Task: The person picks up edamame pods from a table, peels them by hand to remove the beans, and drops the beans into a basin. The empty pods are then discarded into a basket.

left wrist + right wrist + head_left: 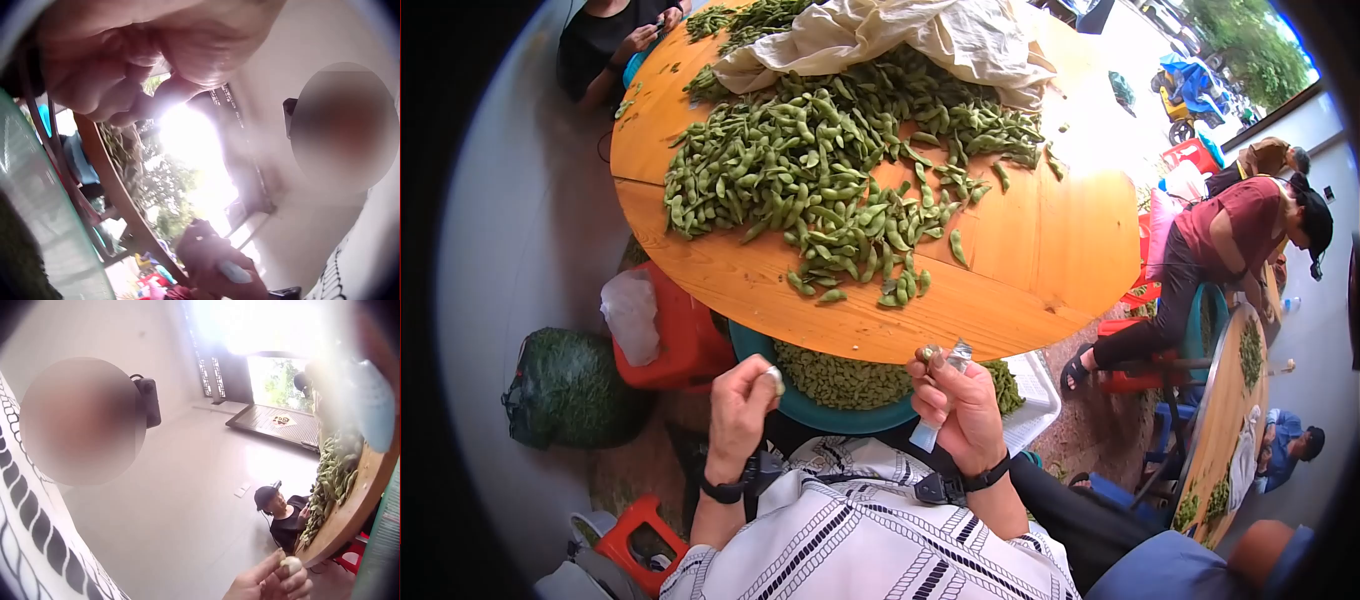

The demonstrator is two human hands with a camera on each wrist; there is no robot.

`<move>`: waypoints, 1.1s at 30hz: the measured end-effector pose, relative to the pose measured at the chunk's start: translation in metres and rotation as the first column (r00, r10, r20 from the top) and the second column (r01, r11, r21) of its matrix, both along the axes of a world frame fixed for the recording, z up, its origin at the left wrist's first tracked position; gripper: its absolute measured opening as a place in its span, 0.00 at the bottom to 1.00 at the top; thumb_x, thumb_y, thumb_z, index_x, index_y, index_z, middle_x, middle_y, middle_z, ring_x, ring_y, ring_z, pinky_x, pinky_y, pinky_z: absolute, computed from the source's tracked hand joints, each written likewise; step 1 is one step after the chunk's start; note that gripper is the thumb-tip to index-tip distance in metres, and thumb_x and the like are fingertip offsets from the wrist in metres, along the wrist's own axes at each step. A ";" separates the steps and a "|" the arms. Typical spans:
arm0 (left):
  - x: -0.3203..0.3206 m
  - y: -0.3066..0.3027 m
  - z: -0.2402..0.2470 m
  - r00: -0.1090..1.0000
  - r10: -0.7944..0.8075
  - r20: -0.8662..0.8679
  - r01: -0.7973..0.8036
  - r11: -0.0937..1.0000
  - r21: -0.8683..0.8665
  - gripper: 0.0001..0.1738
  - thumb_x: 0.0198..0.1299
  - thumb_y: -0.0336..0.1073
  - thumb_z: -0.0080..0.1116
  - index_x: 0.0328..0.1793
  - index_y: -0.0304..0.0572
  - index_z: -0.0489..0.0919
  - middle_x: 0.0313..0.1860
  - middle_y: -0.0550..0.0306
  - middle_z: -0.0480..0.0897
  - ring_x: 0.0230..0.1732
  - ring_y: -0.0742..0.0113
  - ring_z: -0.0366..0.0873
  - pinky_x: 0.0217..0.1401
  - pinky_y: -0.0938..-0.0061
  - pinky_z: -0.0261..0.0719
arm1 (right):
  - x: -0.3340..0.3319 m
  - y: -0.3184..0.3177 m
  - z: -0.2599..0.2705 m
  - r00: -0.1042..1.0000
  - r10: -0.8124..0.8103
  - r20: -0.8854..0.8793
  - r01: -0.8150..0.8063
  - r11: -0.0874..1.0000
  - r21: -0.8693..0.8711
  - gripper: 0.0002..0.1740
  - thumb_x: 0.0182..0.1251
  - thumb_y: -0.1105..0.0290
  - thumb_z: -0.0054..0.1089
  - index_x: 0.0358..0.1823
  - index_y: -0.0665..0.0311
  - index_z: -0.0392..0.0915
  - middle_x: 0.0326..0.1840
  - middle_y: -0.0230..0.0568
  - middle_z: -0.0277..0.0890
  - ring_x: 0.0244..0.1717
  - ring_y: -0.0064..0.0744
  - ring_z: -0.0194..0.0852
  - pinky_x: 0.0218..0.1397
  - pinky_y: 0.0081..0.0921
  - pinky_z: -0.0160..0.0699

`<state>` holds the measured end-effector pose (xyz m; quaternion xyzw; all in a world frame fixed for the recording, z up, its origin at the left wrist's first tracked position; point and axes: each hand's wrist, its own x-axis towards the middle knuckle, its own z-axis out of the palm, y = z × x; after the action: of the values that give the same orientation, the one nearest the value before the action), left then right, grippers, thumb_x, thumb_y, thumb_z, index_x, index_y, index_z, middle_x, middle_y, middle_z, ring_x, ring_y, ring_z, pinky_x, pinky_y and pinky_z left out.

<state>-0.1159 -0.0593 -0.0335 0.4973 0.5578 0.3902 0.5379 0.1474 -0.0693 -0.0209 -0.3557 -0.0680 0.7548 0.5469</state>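
Note:
My left hand (740, 410) is raised left of a teal basin (750, 343), its fingers curled, with a pale covering or piece (775, 380) at one fingertip; whether it is worn or held I cannot tell. My right hand (968, 415) pinches a small greenish piece (926, 353), possibly a pod, between thumb and finger by the table edge. A pale blue and silver strip (923, 436) lies along that hand's fingers. The hands are apart. Green pods (790, 165) are heaped on the wooden table (1040, 250); smaller green pieces (840, 380) fill the basin.
A cream cloth (890, 35) covers the back of the heap. At left stand a red stool (685, 345) with a plastic bag (630, 310) and a full green sack (570, 390). A white crate (1035, 400) is right of the basin. Several people sit around.

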 end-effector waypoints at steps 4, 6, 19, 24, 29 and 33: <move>-0.037 -0.014 -0.007 0.952 0.106 -0.286 -0.101 0.994 0.031 0.16 0.68 0.35 0.51 0.25 0.38 0.71 0.18 0.65 0.71 0.22 0.79 0.67 0.26 0.78 0.63 | -0.001 0.000 -0.001 1.000 0.015 0.006 -0.015 1.000 0.000 0.10 0.77 0.68 0.55 0.47 0.70 0.76 0.42 0.40 0.73 0.22 0.12 0.62 0.21 0.13 0.61; -0.055 -0.022 -0.012 0.912 0.134 -0.388 -0.134 0.991 0.026 0.17 0.68 0.36 0.52 0.24 0.37 0.70 0.17 0.64 0.70 0.21 0.78 0.67 0.25 0.75 0.62 | -0.002 0.000 -0.001 1.000 0.029 -0.003 -0.029 1.000 0.012 0.09 0.77 0.69 0.55 0.46 0.69 0.76 0.42 0.40 0.73 0.22 0.12 0.62 0.21 0.13 0.61; -0.065 -0.031 -0.017 0.624 0.307 -0.719 -0.094 0.943 0.321 0.16 0.50 0.25 0.68 0.46 0.36 0.81 0.41 0.48 0.82 0.41 0.54 0.82 0.42 0.66 0.80 | 0.002 -0.007 -0.003 0.982 0.044 -0.185 -0.020 0.991 0.133 0.09 0.72 0.67 0.63 0.43 0.66 0.76 0.36 0.35 0.71 0.22 0.11 0.60 0.20 0.12 0.59; -0.017 -0.006 0.003 0.854 0.211 -0.475 -0.048 0.942 0.332 0.09 0.53 0.19 0.65 0.41 0.33 0.83 0.33 0.52 0.82 0.31 0.63 0.82 0.36 0.73 0.79 | 0.006 -0.013 -0.004 0.976 0.052 -0.213 -0.004 0.976 0.220 0.10 0.72 0.65 0.64 0.40 0.65 0.76 0.34 0.32 0.69 0.21 0.10 0.58 0.20 0.12 0.57; 0.020 0.015 0.013 0.916 0.080 -0.393 0.088 0.916 0.392 0.08 0.54 0.20 0.64 0.42 0.32 0.82 0.34 0.52 0.83 0.31 0.64 0.81 0.36 0.74 0.77 | 0.008 -0.019 0.002 0.976 0.006 -0.217 0.045 0.973 0.228 0.12 0.71 0.64 0.64 0.39 0.66 0.75 0.32 0.31 0.68 0.21 0.10 0.57 0.19 0.13 0.57; 0.043 0.030 0.013 0.941 0.062 -0.333 0.094 0.896 0.434 0.11 0.53 0.19 0.65 0.43 0.31 0.82 0.35 0.50 0.84 0.32 0.60 0.83 0.37 0.70 0.78 | 0.006 -0.021 0.007 0.967 -0.034 -0.252 0.085 0.977 0.196 0.09 0.72 0.69 0.63 0.40 0.68 0.76 0.34 0.34 0.71 0.21 0.11 0.60 0.19 0.13 0.57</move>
<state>-0.0730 -0.0294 -0.0209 0.6708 0.5337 0.4114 0.3096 0.1529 -0.0902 -0.0134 -0.2026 -0.0659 0.7654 0.6072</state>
